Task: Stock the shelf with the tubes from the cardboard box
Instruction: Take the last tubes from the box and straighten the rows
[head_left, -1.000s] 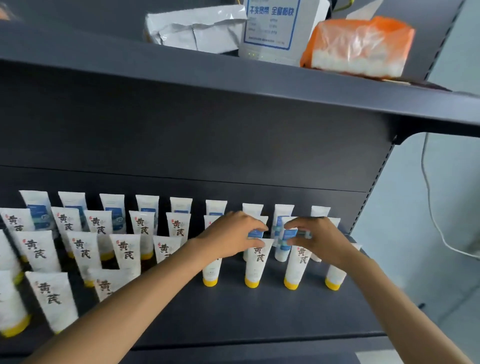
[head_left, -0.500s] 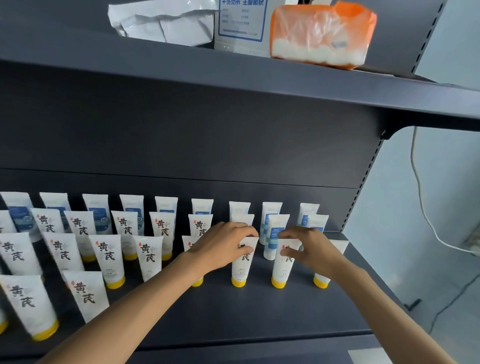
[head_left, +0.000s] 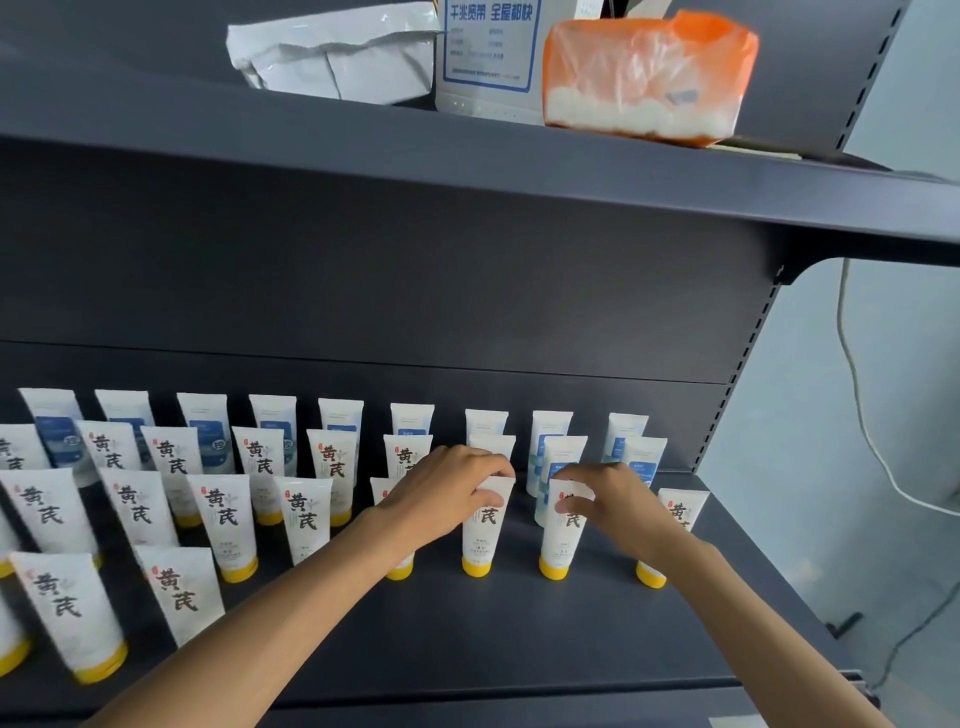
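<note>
The left hand (head_left: 447, 493) pinches the flat top of a white tube (head_left: 483, 530) that stands on its yellow cap on the dark shelf (head_left: 519, 634). Just to its right, the right hand (head_left: 613, 501) grips the top of the neighbouring tube (head_left: 563, 540), also upright on its cap. Beyond the fingers stand blue-labelled tubes (head_left: 550, 441); to the left of the left hand, rows of white tubes (head_left: 218, 514) fill the shelf. Above both hands, the upper shelf (head_left: 467, 171) carries a crumpled grey bag (head_left: 337, 57), a white box (head_left: 488, 52) and an orange plastic packet (head_left: 649, 78) with white contents.
</note>
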